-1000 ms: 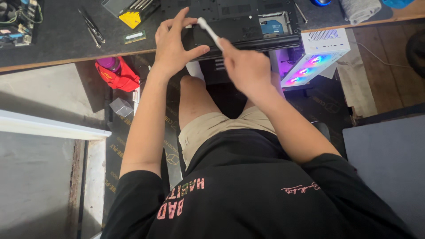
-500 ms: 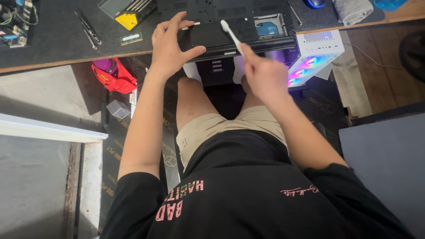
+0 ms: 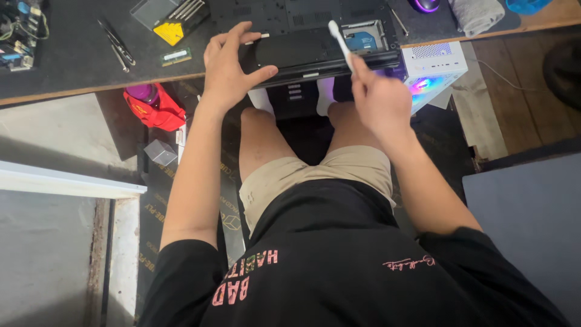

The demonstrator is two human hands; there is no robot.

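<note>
Soft, even light falls from above with faint shadows under the worktop (image 3: 72, 66), the only strong glow a pink-blue glare from the white case (image 3: 433, 69), while focus stays fairly sharp centrally and edges bend slightly with wide-lens distortion.
</note>
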